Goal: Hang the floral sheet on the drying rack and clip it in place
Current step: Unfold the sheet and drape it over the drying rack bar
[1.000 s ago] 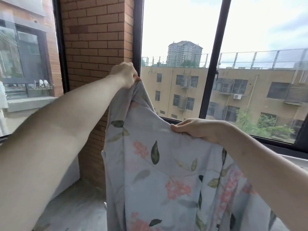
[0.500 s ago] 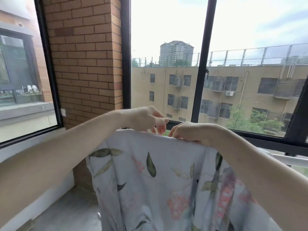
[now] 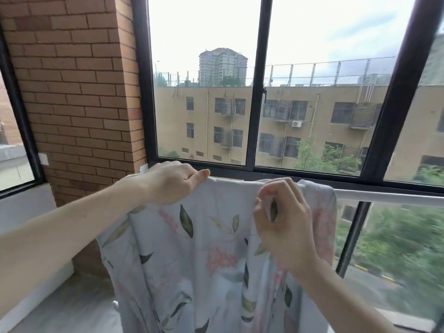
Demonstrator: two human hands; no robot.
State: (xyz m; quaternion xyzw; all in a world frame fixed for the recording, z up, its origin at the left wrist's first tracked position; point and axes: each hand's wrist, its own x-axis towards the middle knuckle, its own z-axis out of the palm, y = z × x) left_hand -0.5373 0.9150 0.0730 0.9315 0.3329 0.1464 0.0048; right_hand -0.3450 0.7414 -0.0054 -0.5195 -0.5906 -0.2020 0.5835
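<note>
floral sheet (image 3: 192, 260) cut off below, rack rail (image 3: 384, 197) (mostly) covered

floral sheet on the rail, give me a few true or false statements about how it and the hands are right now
1. The floral sheet is draped over the white rail. True.
2. The left hand grips the sheet's top edge. True.
3. The right hand hangs free, away from the sheet. False: it pinches the fabric just below the rail.
4. A clip already pins the sheet. False: no clip is visible on it.
5. The sheet covers the whole rail. False: bare rail shows to its right.
</note>
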